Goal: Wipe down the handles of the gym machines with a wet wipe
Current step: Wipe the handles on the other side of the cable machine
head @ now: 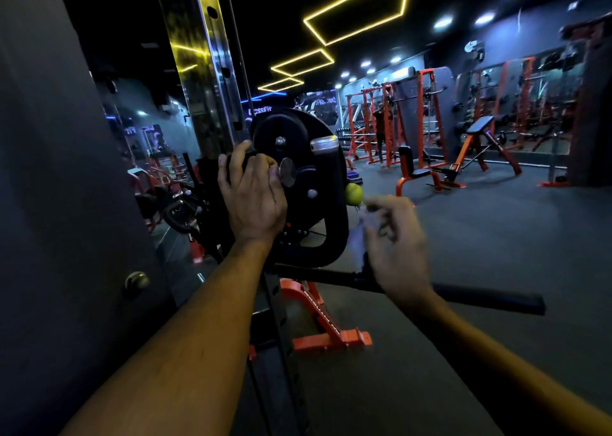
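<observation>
— Where's the wipe?
— Pinched in his right hand, a pale blurred wet wipe, just right of the black disc.
— And the other hand?
— The left hand is curled round a black handle in front of the disc.
— Anything in the way?
— A black bar runs under his right wrist; a yellow knob sits at the disc's right edge.

Black round weight plate with silver bolts, yellow-green ball at its edge, pale whitish wipe, black padded bar, orange machine base, chrome upright reflecting yellow, yellow neon ceiling rectangles, orange racks, grey floor
</observation>
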`<action>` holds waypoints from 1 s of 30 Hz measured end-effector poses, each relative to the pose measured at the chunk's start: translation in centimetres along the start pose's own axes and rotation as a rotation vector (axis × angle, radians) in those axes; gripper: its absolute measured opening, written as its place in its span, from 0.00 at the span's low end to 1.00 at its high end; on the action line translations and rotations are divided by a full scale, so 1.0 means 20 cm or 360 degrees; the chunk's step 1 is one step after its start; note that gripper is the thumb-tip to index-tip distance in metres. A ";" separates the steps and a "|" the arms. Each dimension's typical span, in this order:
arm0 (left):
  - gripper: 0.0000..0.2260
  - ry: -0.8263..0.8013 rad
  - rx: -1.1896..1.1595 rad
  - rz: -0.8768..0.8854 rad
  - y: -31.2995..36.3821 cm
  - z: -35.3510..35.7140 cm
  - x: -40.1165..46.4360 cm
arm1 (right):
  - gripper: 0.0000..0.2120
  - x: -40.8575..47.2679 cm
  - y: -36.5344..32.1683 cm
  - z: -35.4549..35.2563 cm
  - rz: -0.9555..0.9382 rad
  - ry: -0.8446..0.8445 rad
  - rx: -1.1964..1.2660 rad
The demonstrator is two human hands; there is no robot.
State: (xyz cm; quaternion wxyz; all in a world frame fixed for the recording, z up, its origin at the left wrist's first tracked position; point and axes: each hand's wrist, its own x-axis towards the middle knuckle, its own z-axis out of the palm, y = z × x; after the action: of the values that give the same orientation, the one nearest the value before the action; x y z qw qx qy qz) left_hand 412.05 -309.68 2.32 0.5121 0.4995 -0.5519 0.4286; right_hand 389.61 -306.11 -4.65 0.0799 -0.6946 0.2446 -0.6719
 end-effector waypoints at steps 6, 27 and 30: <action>0.16 -0.0034 0.0017 -0.0008 0.00 0.01 0.00 | 0.12 0.52 -0.14 0.19 0.1130 -0.0207 0.1264; 0.13 0.0028 0.0000 0.0005 0.00 0.01 -0.01 | 0.31 -0.14 0.03 0.45 0.1340 0.0051 0.2188; 0.14 0.0001 -0.0021 -0.0006 0.01 0.01 -0.01 | 0.21 -0.18 0.03 0.54 0.1637 0.0438 0.2483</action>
State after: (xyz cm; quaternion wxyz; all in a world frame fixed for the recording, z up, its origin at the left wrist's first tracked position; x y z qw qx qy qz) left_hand 411.84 -309.91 2.11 0.5163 0.4969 -0.5536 0.4243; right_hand 400.00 -307.35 -9.11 0.7791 -0.1664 0.0097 -0.6043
